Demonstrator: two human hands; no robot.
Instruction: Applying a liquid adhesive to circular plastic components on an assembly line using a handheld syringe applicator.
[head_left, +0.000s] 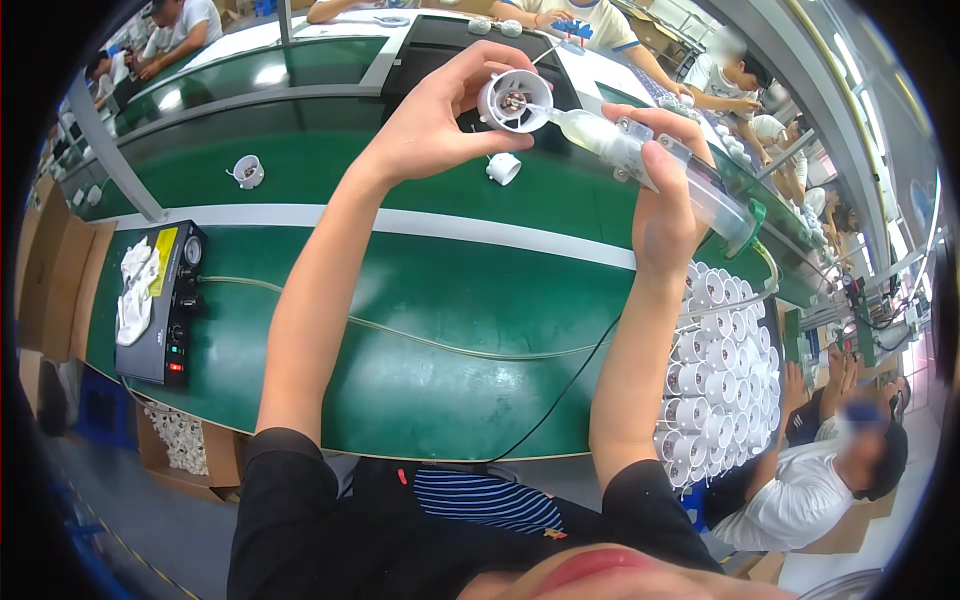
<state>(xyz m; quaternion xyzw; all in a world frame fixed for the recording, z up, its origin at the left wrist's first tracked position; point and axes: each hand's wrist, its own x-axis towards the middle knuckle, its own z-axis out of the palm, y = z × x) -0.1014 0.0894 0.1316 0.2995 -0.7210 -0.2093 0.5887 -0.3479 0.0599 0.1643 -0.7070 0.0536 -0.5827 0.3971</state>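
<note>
My left hand (432, 128) grips a white round plastic housing (542, 92), its open end facing me with small copper-coloured parts inside. In my right hand (668, 185) is a clear dispensing syringe (722, 208) with whitish contents and a green cap (745, 228) joined to an air hose. The syringe's tip reaches the housing's opening; whether it touches the parts inside, I cannot tell. Below my left hand, another white housing (503, 169) lies on the green belt, and a further housing (248, 172) sits to the left.
A black dispenser controller (160, 335) with a white cloth (137, 290) stands at the left of the green bench (450, 410). The hose (470, 355) crosses the bench. Many white housings (715, 385) are packed together at right. Co-workers (810, 490) sit at right and across the line.
</note>
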